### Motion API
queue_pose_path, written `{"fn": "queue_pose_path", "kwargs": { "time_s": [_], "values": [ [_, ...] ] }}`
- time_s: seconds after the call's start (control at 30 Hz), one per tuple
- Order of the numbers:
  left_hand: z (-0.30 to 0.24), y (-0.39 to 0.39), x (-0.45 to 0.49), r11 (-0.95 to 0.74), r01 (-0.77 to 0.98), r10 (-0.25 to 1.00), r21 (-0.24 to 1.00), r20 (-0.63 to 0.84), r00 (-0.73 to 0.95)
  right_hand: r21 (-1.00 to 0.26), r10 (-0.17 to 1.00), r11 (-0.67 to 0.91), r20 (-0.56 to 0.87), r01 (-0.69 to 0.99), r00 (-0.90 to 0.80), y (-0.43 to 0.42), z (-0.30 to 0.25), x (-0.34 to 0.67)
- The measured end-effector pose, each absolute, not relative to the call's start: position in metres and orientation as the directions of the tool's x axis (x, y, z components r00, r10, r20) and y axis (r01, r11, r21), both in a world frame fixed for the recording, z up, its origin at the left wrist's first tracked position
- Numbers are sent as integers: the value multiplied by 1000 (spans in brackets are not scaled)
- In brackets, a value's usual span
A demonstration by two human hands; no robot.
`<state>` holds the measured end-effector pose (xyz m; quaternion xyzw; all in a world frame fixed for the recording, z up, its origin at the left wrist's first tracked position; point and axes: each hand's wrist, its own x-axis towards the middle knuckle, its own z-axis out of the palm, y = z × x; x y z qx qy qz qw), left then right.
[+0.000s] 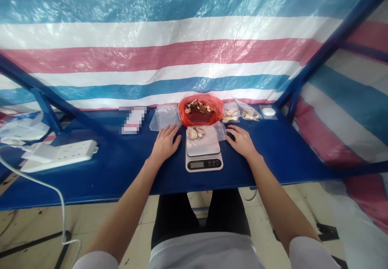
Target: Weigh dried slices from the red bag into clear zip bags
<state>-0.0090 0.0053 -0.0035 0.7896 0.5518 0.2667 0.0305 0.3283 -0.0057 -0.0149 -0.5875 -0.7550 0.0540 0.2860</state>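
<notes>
A white kitchen scale stands on the blue table between my hands. On its plate lies a clear zip bag with several pale dried slices in it. My left hand lies flat left of the scale, fingers stretched out, near some clear plastic bags. To the right of the scale rests my right hand, fingers apart, its fingertips close to the zip bag's edge; whether they touch it I cannot tell. Just behind the scale sits an open red plastic bag holding dried brown and pale slices.
Two filled zip bags and a small bag with a white round item lie at the back right. A white power strip with a cable is at the left, beyond it a blurred-out item. Striped sheeting hangs behind.
</notes>
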Motion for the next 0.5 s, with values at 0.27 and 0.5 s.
{"fn": "queue_pose_path", "kwargs": {
  "time_s": [0.27, 0.5],
  "values": [
    [-11, 3, -7, -318, 913, 914, 257, 341, 222, -221, 959, 169, 263, 961, -108, -10, -14, 318],
    [-10, 3, -5, -293, 924, 927, 246, 310, 212, -219, 969, 143, 230, 965, -92, -10, -11, 318]
  ]
}}
